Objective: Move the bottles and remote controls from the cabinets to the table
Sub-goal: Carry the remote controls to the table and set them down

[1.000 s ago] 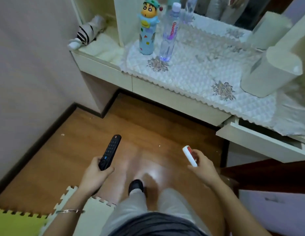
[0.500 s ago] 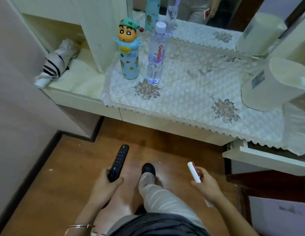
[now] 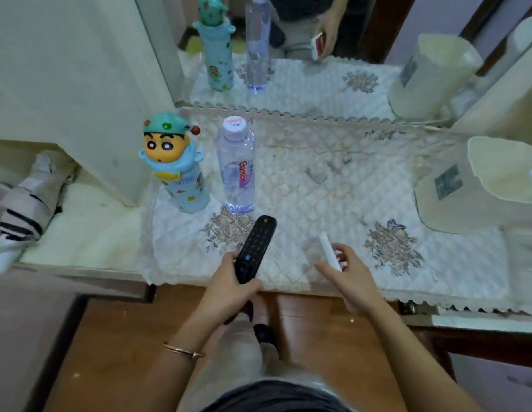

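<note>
Meanwhile, left hand (image 3: 229,288) clasps black remote (image 3: 254,249) pointing to one o'clock over the table (image 3: 455,263); right hand (image 3: 349,273) pinches white remote (image 3: 329,251) at eleven.

A: Where are the bottles?
B: The clear water bottle (image 3: 236,166) stands upright on the quilted surface (image 3: 333,203); the cartoon-head bottle (image 3: 177,168) is just left of it.
A: The remotes?
B: The black remote (image 3: 254,248) and the white remote (image 3: 330,252) are held just in front of the water bottle.

Table (image 3: 175,281) under white quilted cloth (image 3: 333,203); cartoon bottle (image 3: 181,171) and clear water bottle (image 3: 236,171) upright at 10 o'clock, cream container (image 3: 479,191) at 3 o'clock.
</note>
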Available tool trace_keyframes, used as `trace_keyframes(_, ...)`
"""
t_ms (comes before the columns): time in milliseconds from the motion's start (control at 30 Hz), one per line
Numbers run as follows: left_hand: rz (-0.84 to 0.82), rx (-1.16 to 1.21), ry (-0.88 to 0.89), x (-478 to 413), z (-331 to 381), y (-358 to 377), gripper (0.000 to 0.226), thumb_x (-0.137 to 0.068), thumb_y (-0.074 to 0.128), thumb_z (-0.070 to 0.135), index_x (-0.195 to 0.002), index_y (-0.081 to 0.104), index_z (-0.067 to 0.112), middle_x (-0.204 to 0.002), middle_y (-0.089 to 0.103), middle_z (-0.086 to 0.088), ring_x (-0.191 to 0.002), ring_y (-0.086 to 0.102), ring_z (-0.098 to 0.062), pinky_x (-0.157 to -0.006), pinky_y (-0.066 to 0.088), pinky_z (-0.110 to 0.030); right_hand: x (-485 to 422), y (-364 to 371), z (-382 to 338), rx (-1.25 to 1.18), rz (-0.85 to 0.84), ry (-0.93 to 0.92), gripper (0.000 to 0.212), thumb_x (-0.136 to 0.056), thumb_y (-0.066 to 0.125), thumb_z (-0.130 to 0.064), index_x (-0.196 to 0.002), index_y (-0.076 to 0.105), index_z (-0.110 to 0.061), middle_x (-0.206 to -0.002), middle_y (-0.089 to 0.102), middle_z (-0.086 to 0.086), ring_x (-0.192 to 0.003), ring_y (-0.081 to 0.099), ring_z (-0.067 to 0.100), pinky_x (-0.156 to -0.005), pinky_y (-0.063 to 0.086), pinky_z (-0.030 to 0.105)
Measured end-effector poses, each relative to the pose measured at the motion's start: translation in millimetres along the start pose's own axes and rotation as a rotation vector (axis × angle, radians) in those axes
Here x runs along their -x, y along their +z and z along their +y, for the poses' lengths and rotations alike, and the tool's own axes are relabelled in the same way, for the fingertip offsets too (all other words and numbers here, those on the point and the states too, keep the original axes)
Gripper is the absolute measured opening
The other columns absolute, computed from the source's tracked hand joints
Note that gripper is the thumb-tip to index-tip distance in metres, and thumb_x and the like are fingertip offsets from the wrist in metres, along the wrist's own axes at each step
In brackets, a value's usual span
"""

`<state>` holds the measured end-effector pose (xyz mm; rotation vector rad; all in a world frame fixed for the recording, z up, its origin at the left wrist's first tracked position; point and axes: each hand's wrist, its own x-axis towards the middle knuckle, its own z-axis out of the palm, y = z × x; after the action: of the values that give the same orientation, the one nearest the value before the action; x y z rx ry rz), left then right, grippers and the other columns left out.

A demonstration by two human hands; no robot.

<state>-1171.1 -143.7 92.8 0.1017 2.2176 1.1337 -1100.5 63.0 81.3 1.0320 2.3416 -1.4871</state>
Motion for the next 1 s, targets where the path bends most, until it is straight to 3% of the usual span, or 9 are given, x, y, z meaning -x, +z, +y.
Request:
trace_keyframes(133, -0.023, -0.043, 0.026, -52.5, 28.9, 11.4, 0.035, -0.076, 0.064, 0.015, -0.100, 0.038, 0.019, -0.080, 0.048, 0.006, -0.075, 0.050, -0.015, -0.054, 0.033, -0.017, -21.6, 3.4, -15.6, -0.048, 0.039, 0.055, 0.057, -0.078, 0.069, -0.014, -0.129, 0.044, -0.016, -0.091, 0.053, -0.010, -0.077, 0.054, 0.010, -0.064, 0.043, 0.020)
trace_keyframes(233, -0.030, -0.032, 0.033, -83.6, 39.6, 16.5, 0.039, -0.075, 0.067, 0.020, -0.102, 0.039, 0.019, -0.091, 0.055, -0.002, -0.077, 0.054, -0.016, -0.055, 0.035, -0.021, -34.3, 6.1, -22.5, -0.088, 0.053, 0.103, 0.063, -0.076, 0.069, -0.007, -0.131, 0.041, -0.013, -0.104, 0.055, 0.002, -0.081, 0.054, 0.014, -0.063, 0.044, 0.019)
trace_keyframes(467, 0.009, -0.133, 0.141, -133.6, 55.3, 28.6, 0.063, -0.077, 0.067, 0.022, -0.130, 0.038, 0.006, -0.117, 0.051, -0.012, -0.105, 0.054, -0.028, -0.084, 0.046, -0.033, -68.0, 2.2, -35.0, -0.044, 0.095, 0.133, 0.062, -0.072, 0.071, -0.007, -0.128, 0.043, -0.010, -0.103, 0.054, 0.005, -0.086, 0.055, 0.020, -0.062, 0.042, 0.020)
trace_keyframes(600, 0.035, -0.238, 0.155, -136.8, 53.9, 36.5, 0.074, -0.084, 0.060, 0.023, -0.144, 0.019, 0.006, -0.129, 0.039, -0.018, -0.117, 0.044, -0.033, -0.098, 0.042, -0.041, -85.8, -0.2, -33.5, 0.034, 0.141, 0.140, 0.072, -0.065, 0.074, -0.024, -0.129, 0.043, -0.014, -0.118, 0.055, 0.012, -0.096, 0.059, 0.026, -0.076, 0.047, 0.031)
trace_keyframes(700, 0.049, -0.370, 0.144, -136.0, 54.1, 39.9, 0.073, -0.091, 0.051, 0.030, -0.147, 0.008, 0.011, -0.137, 0.026, -0.017, -0.125, 0.033, -0.036, -0.101, 0.035, -0.042, -102.2, -4.7, -37.8, 0.104, 0.128, 0.113, 0.070, -0.068, 0.075, -0.026, -0.130, 0.043, -0.012, -0.120, 0.054, 0.012, -0.100, 0.058, 0.026, -0.078, 0.044, 0.029)
trace_keyframes(800, 0.074, -0.487, 0.148, -129.0, 54.3, 42.5, 0.068, -0.093, 0.044, 0.034, -0.147, 0.009, 0.010, -0.146, 0.016, -0.018, -0.130, 0.024, -0.038, -0.106, 0.030, -0.044, -115.8, -7.5, -43.2, 0.177, 0.120, 0.063, 0.070, -0.072, 0.073, -0.030, -0.130, 0.041, -0.008, -0.121, 0.051, 0.013, -0.104, 0.052, 0.023, -0.081, 0.042, 0.027)
trace_keyframes(900, 0.098, -0.606, 0.168, -125.4, 52.1, 44.0, 0.067, -0.092, 0.043, 0.036, -0.146, 0.015, 0.007, -0.149, 0.019, -0.019, -0.133, 0.025, -0.038, -0.111, 0.024, -0.044, -125.4, -8.7, -48.5, 0.353, 0.102, 0.031, 0.076, -0.075, 0.068, -0.042, -0.135, 0.034, -0.008, -0.129, 0.045, 0.013, -0.118, 0.044, 0.029, -0.093, 0.043, 0.037)
trace_keyframes(1000, 0.105, -0.656, 0.137, -124.6, 51.4, 44.1, 0.067, -0.091, 0.044, 0.037, -0.145, 0.017, 0.010, -0.150, 0.019, -0.014, -0.131, 0.028, -0.034, -0.110, 0.025, -0.039, -125.7, -8.9, -49.6, 0.536, 0.079, 0.014, 0.077, -0.077, 0.064, -0.043, -0.137, 0.029, -0.009, -0.132, 0.041, 0.013, -0.121, 0.040, 0.033, -0.095, 0.041, 0.041)
